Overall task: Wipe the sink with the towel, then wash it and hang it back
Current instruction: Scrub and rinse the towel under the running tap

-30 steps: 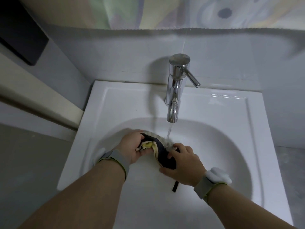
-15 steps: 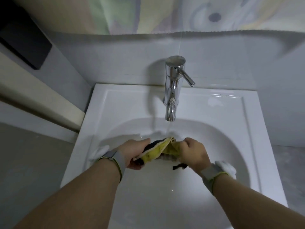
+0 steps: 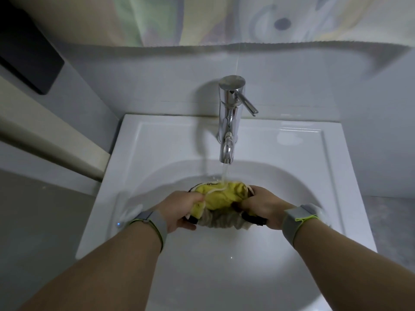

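Note:
A yellow towel (image 3: 221, 195) with grey and dark parts is bunched over the bowl of the white sink (image 3: 157, 153). Water runs from the chrome tap (image 3: 229, 122) straight onto the yellow cloth. My left hand (image 3: 182, 208) grips the towel's left end, fingers curled round it. At the right end my right hand (image 3: 263, 206) grips it the same way. The towel is stretched between both hands, and its grey underside hangs toward me.
The tap's lever (image 3: 247, 104) points right. A pale patterned cloth (image 3: 224, 19) hangs on the wall above the sink. A cream ledge (image 3: 45, 135) and a dark panel (image 3: 29, 57) lie to the left. Grey bands sit on both wrists.
My hands have moved apart and spread the bunched towel wider under the water stream, turning more of its yellow side up. The view has shifted slightly.

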`<state>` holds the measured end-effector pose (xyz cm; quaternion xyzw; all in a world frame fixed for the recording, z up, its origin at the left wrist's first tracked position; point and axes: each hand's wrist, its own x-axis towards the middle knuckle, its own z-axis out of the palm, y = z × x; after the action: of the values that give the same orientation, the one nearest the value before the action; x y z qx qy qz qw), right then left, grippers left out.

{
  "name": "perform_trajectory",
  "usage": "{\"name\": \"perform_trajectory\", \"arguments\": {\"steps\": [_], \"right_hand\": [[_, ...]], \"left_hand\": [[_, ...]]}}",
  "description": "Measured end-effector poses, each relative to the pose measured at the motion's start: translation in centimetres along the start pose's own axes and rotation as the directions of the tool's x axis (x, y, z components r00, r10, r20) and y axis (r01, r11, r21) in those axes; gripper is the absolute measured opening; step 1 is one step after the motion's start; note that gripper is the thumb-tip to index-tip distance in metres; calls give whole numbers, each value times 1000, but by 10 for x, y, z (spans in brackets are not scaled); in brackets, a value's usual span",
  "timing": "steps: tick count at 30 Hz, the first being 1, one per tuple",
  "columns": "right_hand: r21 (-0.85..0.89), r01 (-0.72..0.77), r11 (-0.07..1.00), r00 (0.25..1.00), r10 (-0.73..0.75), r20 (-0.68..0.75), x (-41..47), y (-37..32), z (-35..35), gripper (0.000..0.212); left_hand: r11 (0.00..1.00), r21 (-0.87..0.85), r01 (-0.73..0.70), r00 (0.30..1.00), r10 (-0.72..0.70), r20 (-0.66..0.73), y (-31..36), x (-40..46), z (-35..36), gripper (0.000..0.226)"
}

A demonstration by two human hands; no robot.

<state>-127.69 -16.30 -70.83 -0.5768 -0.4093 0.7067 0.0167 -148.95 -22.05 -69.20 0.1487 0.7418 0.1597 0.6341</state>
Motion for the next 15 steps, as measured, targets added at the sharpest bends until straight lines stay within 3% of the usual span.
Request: {"name": "perform_trajectory", "arguments": {"steps": [2, 6, 8, 11, 15], "right_hand": [[-47, -19, 999, 1000, 19, 11, -4, -1, 1, 30], [-23, -38, 999, 997, 36, -65, -6, -5, 13, 43], [14, -48, 999, 992, 49, -114, -5, -7, 18, 37], [153, -52, 987, 995, 64, -76, -8, -10, 24, 20], [168, -6, 986, 986, 33, -161, -4, -12, 42, 48]], "left_hand": [[993, -112, -25, 998, 30, 47, 1, 0, -1, 34], [994, -87, -72, 995, 77, 63, 3, 3, 2, 48], [994, -88, -59, 997, 64, 52, 4, 3, 3, 42], [991, -131, -32, 995, 44, 91, 4, 4, 8, 27], [974, -228, 4, 993, 23, 115, 9, 6, 19, 59]]}}
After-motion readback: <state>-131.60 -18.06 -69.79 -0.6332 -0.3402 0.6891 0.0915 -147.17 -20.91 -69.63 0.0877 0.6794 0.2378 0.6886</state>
